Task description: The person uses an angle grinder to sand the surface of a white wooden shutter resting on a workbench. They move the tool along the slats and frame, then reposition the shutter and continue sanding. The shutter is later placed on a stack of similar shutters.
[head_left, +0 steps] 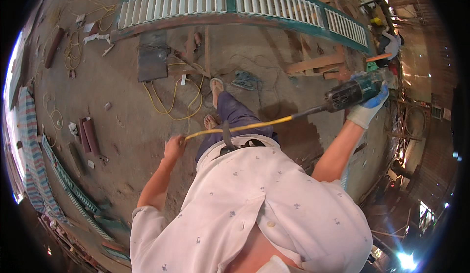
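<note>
1 power tool (348,95), gripped by gloved right hand (370,106); 1 cord (245,127), gripped by bare left hand (175,148). Hazard: floor cable (178,119) near feet (217,85) could snag, causing a trip.

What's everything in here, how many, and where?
power tool: 1, teal and black, right
tool cord: 1, mostly yellow, between hands
louvred panel: 1, green, white slats, top
floor cables: several, yellow, left
striped cloth: 1, blue, red, white, left
slatted frames: at least 2, green, lower left
flat board: 1, grey, upper left
small clutter: many, mixed colours, floor
other person: 1, pale top, upper right
shirt: 1, white, bottom
left hand: 1, bare, on cord
right hand: 1, white, blue glove, on tool
</note>
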{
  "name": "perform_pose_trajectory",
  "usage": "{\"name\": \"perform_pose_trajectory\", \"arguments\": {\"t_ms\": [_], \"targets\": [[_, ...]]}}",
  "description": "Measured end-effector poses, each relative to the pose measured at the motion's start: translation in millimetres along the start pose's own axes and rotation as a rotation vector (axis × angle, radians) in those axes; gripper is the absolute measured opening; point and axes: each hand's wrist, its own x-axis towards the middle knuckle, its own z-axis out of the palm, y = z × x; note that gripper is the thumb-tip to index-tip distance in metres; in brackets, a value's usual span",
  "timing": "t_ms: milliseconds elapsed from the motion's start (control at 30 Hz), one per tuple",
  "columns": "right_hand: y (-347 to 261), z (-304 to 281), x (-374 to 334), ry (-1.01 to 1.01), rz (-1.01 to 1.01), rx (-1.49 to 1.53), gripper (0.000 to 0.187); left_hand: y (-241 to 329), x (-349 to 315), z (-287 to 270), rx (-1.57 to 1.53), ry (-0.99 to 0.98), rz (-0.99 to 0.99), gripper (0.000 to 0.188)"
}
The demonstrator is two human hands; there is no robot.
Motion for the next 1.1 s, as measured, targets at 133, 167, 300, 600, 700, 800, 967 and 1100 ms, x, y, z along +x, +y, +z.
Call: {"name": "perform_pose_trajectory", "arguments": {"t_ms": [133,167,300,600,700,800,967,1100], "targets": [[-22.4,-38.4,-39.8,0.043,0.004,-0.032,0.053,-6.9,-28.6,4.8,-0.039,-0.087,0.047,0.032],[-22.3,-43.4,-45.6,0.052,-0.016,-0.049,0.052,-5.1,-30.6,4.7,-0.044,-0.044,0.038,0.032],[-16.8,-66.8,-33.9,0.023,-0.047,0.004,0.051,26.4,-32.3,-3.1,-0.123,0.154,0.002,0.032],[-6.9,-59.3,-6.6,0.167,-0.105,0.086,0.052,111.5,2.1,-49.4,0.054,-0.061,-0.037,0.040],[-19.7,-77.1,13.5,0.155,-0.128,0.061,0.056,193.2,48.5,-85.9,-0.243,0.151,0.428,0.053],[-30.7,-126.5,54.6,0.194,-0.118,-0.044,0.058,353.4,49.8,-176.1,-0.939,-0.175,0.506,0.080],[-7.0,-170.7,146.6,0.246,-0.067,-0.172,0.048,541.5,26.4,-293.8,-1.245,-0.608,1.464,0.057],[22.7,-199.3,208.6,0.201,-0.004,-0.249,0.040,629.2,32.0,-271.2,-1.407,-0.326,1.566,0.039]]}}
